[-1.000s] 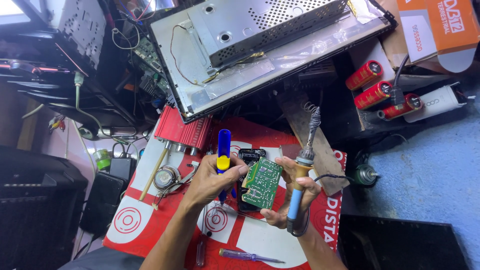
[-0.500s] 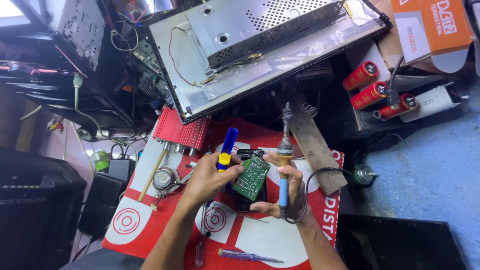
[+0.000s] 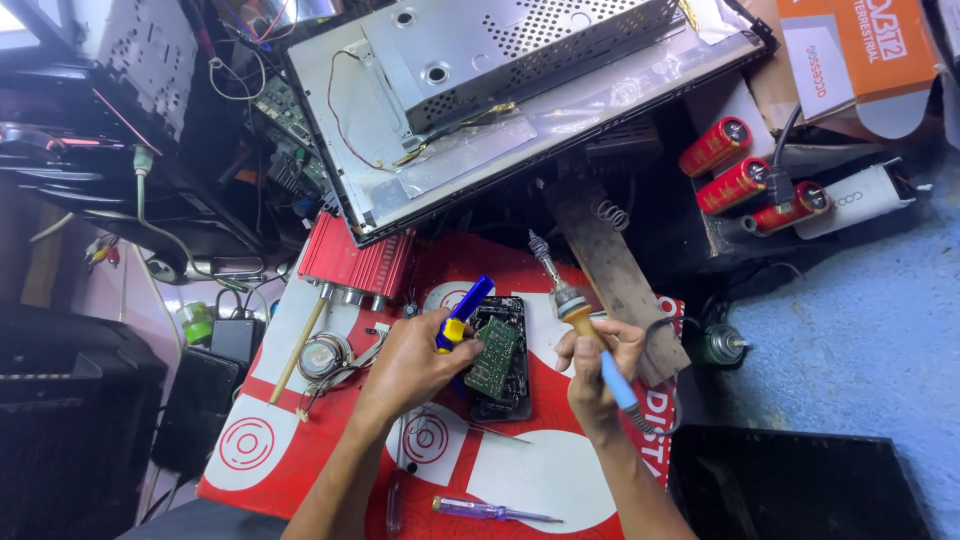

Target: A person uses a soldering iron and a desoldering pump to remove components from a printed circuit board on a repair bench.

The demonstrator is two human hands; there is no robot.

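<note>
We've got our left hand (image 3: 412, 362) wrapped around a blue and yellow desoldering pump (image 3: 462, 312), grip closed tight on it, with the pump's tip pointing up and away from us. That same hand sits right against a small green circuit board (image 3: 494, 357), which is tilted up on its edge over a black case (image 3: 512, 388) lying on the red and white mat (image 3: 300, 450) that covers the tabletop.

Our right hand (image 3: 594, 362) has its grip closed round the blue handle of a soldering iron (image 3: 572, 305), metal tip aimed upward and clear of the board, just beside it on the right. The iron's cord loops off near a worn wooden block (image 3: 610, 265).

Around us: a purple screwdriver (image 3: 490, 511) lies near the front edge of the mat, a red finned metal box (image 3: 352, 262) sits at the back left, and a big opened screen chassis (image 3: 520, 90) leans above it all. Three red capacitors (image 3: 745, 175) are off to the right.
</note>
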